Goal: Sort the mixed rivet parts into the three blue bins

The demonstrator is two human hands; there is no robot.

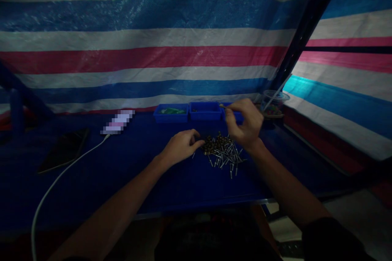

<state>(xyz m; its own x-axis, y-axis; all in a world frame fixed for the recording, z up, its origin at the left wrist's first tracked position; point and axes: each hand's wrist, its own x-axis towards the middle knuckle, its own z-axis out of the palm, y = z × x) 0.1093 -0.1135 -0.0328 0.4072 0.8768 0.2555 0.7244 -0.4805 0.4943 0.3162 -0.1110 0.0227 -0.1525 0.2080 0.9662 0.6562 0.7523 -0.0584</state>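
A heap of thin silver metal pins (228,155), shaped like blind rivets, lies on the blue tabletop (171,185). Small brass-coloured pieces (211,144) are mixed in at its left and far side. My left hand (180,144) rests at the heap's left edge, fingers curled, with a gap between thumb and forefinger. One pin pokes out below that hand. Raised above the heap's far right side, my right hand (245,122) pinches a small brass-coloured piece (222,106) between thumb and forefinger; its exact kind is too small to tell.
Behind the heap stand a blue bin with green contents (171,111), a middle blue bin (205,111) and a third, partly covered by my right hand. A clear tub (275,98) is at the right. At left lie a lit phone (118,122), white cable (65,165) and dark tablet (65,149).
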